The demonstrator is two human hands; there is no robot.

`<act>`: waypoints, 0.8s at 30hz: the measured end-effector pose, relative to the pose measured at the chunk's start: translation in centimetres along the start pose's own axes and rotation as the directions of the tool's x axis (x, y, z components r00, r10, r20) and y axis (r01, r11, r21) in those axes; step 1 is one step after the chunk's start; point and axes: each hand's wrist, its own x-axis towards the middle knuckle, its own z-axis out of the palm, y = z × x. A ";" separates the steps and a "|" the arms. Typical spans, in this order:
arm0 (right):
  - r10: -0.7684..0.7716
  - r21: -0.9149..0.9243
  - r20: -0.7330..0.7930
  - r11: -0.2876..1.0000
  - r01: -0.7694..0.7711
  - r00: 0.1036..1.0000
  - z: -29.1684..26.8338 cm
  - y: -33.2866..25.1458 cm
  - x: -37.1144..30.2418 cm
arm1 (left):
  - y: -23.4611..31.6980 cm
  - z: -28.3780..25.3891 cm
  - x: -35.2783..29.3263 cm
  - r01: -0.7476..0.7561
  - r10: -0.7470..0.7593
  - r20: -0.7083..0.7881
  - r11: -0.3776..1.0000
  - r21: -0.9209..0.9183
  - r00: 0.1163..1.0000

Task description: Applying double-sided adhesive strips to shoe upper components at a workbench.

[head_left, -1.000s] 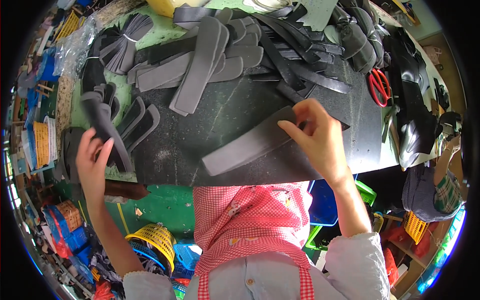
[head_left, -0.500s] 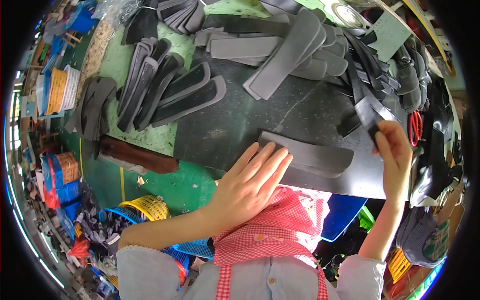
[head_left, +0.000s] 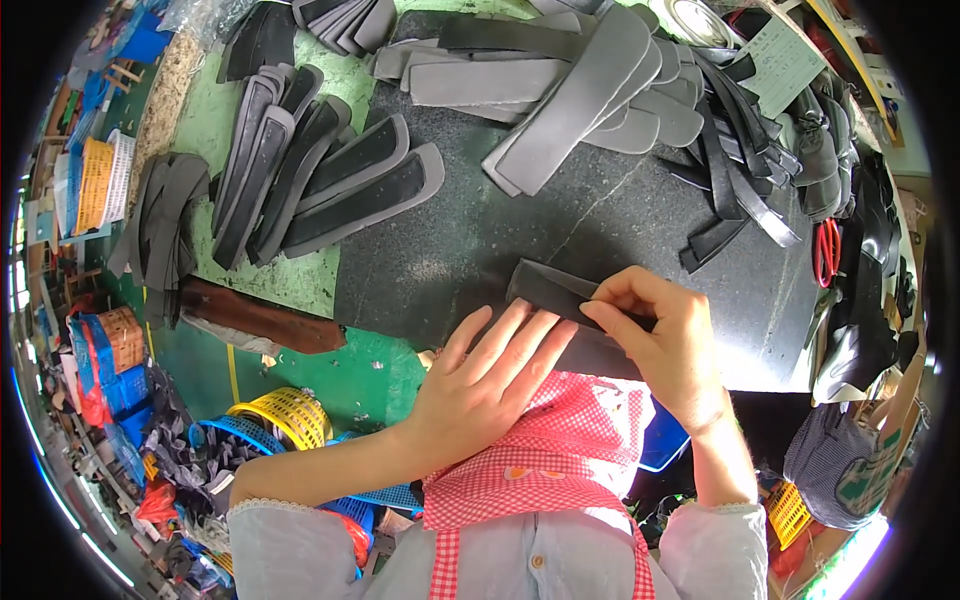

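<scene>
We see the left hand (head_left: 485, 375) laid flat, fingers stretched out and gripping nothing, its fingertips on the near edge of the dark strip (head_left: 550, 287), probably to stop it sliding. The right hand (head_left: 665, 345) is narrowed to a pinch of thumb and fingers on that same strip, just right of the left fingertips, likely because a slim edge needs a fine hold. How much lies beneath the hands, we cannot tell. The black board (head_left: 440, 290) under the strip seems to give us a firm flat surface. Beyond both hands lie the grey strips (head_left: 570, 110), and ahead-right of the right hand the black straps (head_left: 735, 180), both seemingly kept within reach. Ahead-left of the left hand, grey-edged black pieces (head_left: 330, 190) fan out, perhaps set aside there.
</scene>
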 end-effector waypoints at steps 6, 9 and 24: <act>0.001 0.026 -0.001 1.000 -0.001 1.000 0.3 0.2 0.5 | -0.7 0.2 -0.6 -0.004 -0.010 -0.067 0.980 -0.198 0.998; -0.026 0.012 -0.021 1.000 0.026 0.999 0.2 0.3 0.6 | -0.8 0.0 -0.6 -0.017 0.001 -0.071 0.974 -0.225 0.997; 0.145 -0.074 -0.078 0.986 -0.151 0.986 -4.3 1.4 -2.1 | -0.2 -0.3 0.3 0.045 -0.045 0.000 0.996 -0.074 0.999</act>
